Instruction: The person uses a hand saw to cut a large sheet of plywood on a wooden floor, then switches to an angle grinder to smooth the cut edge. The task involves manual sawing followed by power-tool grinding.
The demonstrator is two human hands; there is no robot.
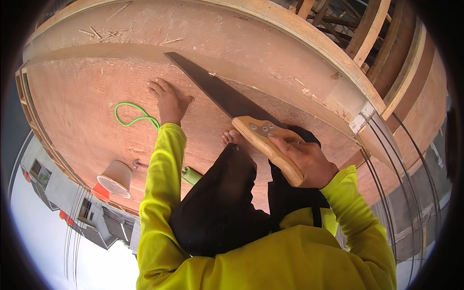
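Observation:
My right hand (309, 159) is wrapped round the wooden handle (270, 147) of a handsaw. The dark saw blade (215, 89) points up and to the left, and its tip reaches the edge where the plywood sheet meets a lower strip. On the plywood sheet (87, 111), my left hand (170, 100) lies with its fingers spread, holding nothing. Beside my left wrist a loop of bright green cord (128, 104) rests on the board. A reel of green cord (192, 176) sits next to my knee, partly hidden by my sleeve.
A whitish bucket (116, 178) stands at the lower left, beside a red object (100, 192). Wood chips (99, 35) litter the far strip. Timber beams (372, 34) border an opening at the upper right. Several thin metal rods (386, 188) stick out at the right edge.

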